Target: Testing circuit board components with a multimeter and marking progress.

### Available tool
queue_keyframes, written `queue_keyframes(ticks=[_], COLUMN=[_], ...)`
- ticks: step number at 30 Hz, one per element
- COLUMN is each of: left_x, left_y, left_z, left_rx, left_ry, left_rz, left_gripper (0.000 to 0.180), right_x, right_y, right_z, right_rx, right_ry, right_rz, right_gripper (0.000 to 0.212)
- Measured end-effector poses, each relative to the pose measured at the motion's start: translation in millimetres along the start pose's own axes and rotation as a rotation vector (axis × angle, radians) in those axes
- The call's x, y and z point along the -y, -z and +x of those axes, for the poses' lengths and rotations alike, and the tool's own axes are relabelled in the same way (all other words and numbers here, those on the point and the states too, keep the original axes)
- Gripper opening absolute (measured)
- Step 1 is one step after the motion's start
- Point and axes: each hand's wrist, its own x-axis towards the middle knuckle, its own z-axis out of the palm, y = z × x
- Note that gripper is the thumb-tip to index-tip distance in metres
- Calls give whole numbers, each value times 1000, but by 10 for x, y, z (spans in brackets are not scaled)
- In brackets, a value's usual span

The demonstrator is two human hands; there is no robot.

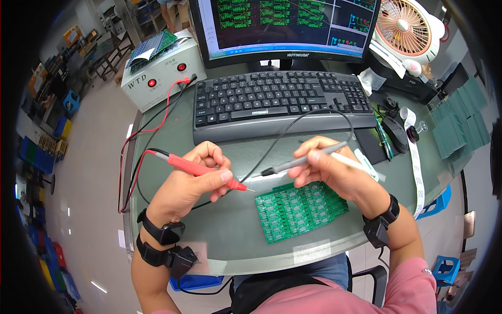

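My left hand [183,189] is closed round a red test probe [192,166], whose bare metal tip points right, just off the left corner of a green circuit board panel [293,214]. The panel lies on the table, crowded with small repeated circuits. Above its far edge, my right hand [337,170] grips a grey-black test probe [293,164], dark end toward the left. Neither probe appears to touch the board. A pale stick-like thing [351,161] shows by my right hand; whether I hold it, I cannot tell.
A black keyboard [282,99] stands before the monitor [287,31]. At left, a white tester box [162,73] feeds red and black leads. On the right are a mouse [395,133], a paper strip [417,172], a fan [405,26] and green boards [455,123].
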Motion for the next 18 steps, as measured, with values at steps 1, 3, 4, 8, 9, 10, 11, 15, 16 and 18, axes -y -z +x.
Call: queue_keyframes(ticks=[1,3,4,8,9,10,11,15,16,18], left_x=[-3,31,50,87,102,120,136,150,191,227], left_y=[0,9,16,-18,-6,7,20,73,80,77], left_z=[9,12,17,58,65,73,81,113,116,120], left_rx=[-6,30,67,69,66,69,71,106,116,126], left_ry=[11,28,42,103,105,113,122,162,150,138], left_rz=[-30,-34,-36,12,9,11,14,8,0,-7], left_gripper=[28,28,28,34,34,35,37,32,32,33], right_x=[-87,-175,-203,-307,-276,-247,-248,-292,-308,-338], right_y=[72,117,105,4,-22,-37,-34,-39,-49,-47], right_z=[19,30,30,-7,-41,-68,-73,-65,-62,-54], right_rx=[12,1,1,69,96,123,124,55,32,25], right_ry=[127,256,251,232,189,146,142,102,135,135], right_rz=[-106,-286,-284,-355,-389,-423,-423,-377,-400,-397], right_gripper=[20,21,21,19,18,18,18,17,17,18])
